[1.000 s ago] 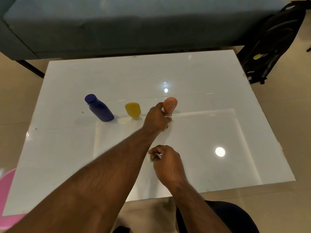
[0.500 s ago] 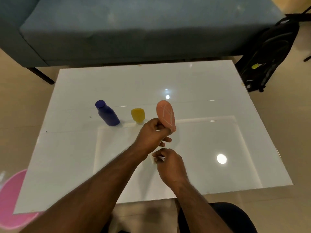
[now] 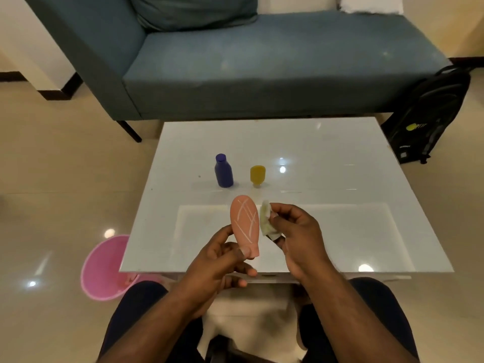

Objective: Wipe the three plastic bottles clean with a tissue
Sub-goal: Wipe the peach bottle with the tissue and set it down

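My left hand grips the cap end of an orange bottle and holds it upright above the near edge of the white table. White scribble lines mark the bottle's face. My right hand pinches a folded white tissue right beside the bottle's right side; I cannot tell if the tissue touches it. A blue bottle stands upright further back on the table. To its right a yellow bottle stands on its cap.
A pink bin sits on the floor left of the table. A blue sofa runs behind the table. A black backpack leans at the far right. My knees are under the table's near edge.
My left hand has lifted the orange bottle off the table and brought it toward me. My right hand has raised the tissue beside it. The view has tilted up and back.
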A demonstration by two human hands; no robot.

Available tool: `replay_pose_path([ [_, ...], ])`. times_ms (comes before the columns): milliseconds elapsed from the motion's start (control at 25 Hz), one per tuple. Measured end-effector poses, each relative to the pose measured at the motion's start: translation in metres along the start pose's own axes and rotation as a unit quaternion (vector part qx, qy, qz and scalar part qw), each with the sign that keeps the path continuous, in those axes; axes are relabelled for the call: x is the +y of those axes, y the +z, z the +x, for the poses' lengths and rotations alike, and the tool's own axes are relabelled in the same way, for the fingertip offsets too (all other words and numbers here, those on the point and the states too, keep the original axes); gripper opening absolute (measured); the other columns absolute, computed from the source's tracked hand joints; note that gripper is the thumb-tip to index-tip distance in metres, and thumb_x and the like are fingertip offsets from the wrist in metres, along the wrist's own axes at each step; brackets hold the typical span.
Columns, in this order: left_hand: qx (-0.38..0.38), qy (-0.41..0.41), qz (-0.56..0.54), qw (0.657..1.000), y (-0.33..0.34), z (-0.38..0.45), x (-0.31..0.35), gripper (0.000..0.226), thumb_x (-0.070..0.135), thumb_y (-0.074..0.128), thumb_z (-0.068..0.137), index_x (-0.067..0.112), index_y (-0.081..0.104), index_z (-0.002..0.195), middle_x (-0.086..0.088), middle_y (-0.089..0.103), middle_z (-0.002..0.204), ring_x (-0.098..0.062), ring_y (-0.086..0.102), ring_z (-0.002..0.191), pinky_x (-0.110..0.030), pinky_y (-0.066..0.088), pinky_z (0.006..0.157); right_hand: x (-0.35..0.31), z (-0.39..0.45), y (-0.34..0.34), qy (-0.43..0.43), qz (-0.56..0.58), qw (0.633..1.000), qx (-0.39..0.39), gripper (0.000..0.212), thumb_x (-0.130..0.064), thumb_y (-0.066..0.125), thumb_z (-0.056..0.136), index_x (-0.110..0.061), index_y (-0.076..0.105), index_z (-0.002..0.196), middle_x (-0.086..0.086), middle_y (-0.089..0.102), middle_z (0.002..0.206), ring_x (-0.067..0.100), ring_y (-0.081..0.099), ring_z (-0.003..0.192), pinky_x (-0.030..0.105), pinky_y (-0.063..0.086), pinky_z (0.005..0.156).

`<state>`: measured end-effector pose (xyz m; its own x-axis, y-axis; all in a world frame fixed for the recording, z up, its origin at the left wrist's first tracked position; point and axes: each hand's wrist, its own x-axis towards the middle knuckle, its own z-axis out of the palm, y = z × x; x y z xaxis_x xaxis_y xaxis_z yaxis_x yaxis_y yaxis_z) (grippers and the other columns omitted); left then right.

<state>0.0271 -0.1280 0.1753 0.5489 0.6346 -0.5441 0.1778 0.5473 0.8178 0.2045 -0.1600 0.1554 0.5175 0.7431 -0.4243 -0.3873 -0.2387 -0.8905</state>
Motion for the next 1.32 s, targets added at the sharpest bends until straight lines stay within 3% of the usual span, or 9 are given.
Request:
replay_pose_path([
  [160,-0.018,0.049,-0.032,0.998,-0.002,-0.047,-0.001,0.060,0.046,0.070,0.084,0.037,0.050,0.140,-0.011,0.070,0.118,-0.030,0.073,0.097,-0.037,0.057,0.076,-0.014,-0.071,0.017,-0.054,0.006,0.998,-0.024,0.017,-0.006,0.061,0.090,-0.016,0.071,0.100,0.002,0.073,0.097,0.021,0.070,0.091,0.040,0.058,0.080],
  [280,-0.003,0.071,-0.058,0.996,0.004,-0.067,0.003,0.060,0.063,0.049,0.088,0.030,0.051,0.138,-0.015,0.066,0.123,-0.030,0.074,0.100,-0.036,0.058,0.075,-0.021,-0.100,0.024,-0.093,-0.035,0.995,-0.024,0.018,-0.008,0.061,0.091,-0.019,0.071,0.100,-0.001,0.073,0.097,0.019,0.070,0.090,0.039,0.058,0.079],
  [440,0.010,0.101,-0.130,0.986,0.010,-0.090,0.006,0.066,0.067,0.038,0.088,0.023,0.054,0.135,-0.018,0.066,0.123,-0.027,0.075,0.085,-0.034,0.059,0.065,-0.032,-0.136,0.028,-0.126,-0.055,0.990,-0.035,0.018,-0.003,0.060,0.089,-0.015,0.072,0.096,0.005,0.072,0.095,0.024,0.069,0.089,0.043,0.058,0.080],
  [600,-0.017,0.113,-0.165,0.980,0.010,-0.105,0.010,0.067,0.068,0.028,0.095,0.023,0.055,0.135,-0.015,0.074,0.109,-0.027,0.073,0.075,-0.029,0.057,0.053,-0.040,-0.158,0.021,-0.149,-0.082,0.985,-0.011,0.016,-0.007,0.064,0.089,-0.020,0.073,0.091,0.002,0.072,0.094,0.025,0.067,0.093,0.041,0.058,0.080],
  [800,-0.047,0.130,-0.167,0.976,0.008,-0.111,0.019,0.057,0.064,0.027,0.097,0.030,0.052,0.135,-0.010,0.076,0.115,-0.029,0.075,0.076,-0.031,0.060,0.057,-0.054,-0.168,0.015,-0.171,-0.083,0.982,-0.001,0.017,-0.007,0.062,0.090,-0.020,0.072,0.094,-0.002,0.072,0.094,0.019,0.067,0.091,0.035,0.058,0.078],
  [1120,-0.029,0.111,-0.203,0.972,0.011,-0.109,0.028,0.054,0.064,0.030,0.094,0.029,0.053,0.128,-0.012,0.075,0.118,-0.031,0.076,0.083,-0.031,0.061,0.055,-0.062,-0.160,0.023,-0.185,-0.074,0.980,-0.017,0.016,-0.011,0.062,0.090,-0.024,0.071,0.093,-0.004,0.072,0.095,0.018,0.067,0.092,0.032,0.057,0.076],
  [1320,-0.011,0.097,-0.217,0.971,0.012,-0.101,0.029,0.049,0.060,0.029,0.098,0.029,0.055,0.125,-0.010,0.076,0.116,-0.039,0.074,0.100,-0.040,0.065,0.068,-0.061,-0.149,0.019,-0.167,-0.061,0.984,-0.016,0.015,-0.011,0.062,0.090,-0.022,0.071,0.096,-0.002,0.071,0.098,0.019,0.066,0.095,0.033,0.057,0.078],
])
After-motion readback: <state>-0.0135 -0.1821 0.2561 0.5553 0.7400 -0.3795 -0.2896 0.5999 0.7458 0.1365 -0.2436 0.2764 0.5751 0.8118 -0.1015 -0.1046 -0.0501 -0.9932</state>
